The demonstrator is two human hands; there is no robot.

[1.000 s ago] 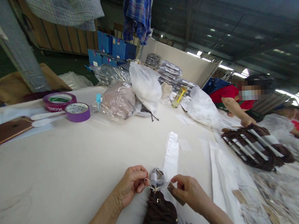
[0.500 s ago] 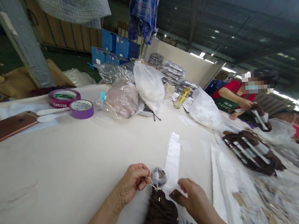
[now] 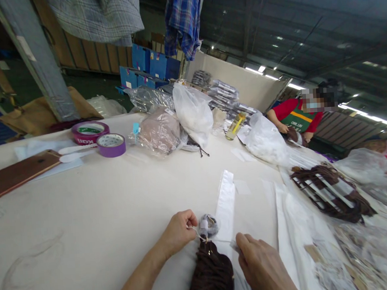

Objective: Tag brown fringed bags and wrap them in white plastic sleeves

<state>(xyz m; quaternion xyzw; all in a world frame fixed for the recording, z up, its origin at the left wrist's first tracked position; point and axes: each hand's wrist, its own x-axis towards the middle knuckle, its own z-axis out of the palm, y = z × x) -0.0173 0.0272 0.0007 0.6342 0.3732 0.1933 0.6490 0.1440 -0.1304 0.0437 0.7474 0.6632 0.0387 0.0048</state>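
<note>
A bundle of dark brown cords lies at the bottom middle, with gold-coloured metal bits near its top. Just above it sits a grey ring wrapped in clear plastic, with a pale band round one side. My left hand is closed in a pinch on a thin light string at the bundle's top. To the right, my right hand is closed on a small tag, seen almost edge-on. A fine thread seems to run from the bundle to this tag. Behind the ring lies a flat white strip.
Purple tape rolls, a phone and bagged goods line the table's far left and middle. More brown cord bundles and plastic bags lie at right. A co-worker handles a brown item beyond.
The tag in my right hand has turned from showing its brown face to nearly edge-on. My left hand has shifted slightly right, still pinching the string. The co-worker has moved left with a brown item.
</note>
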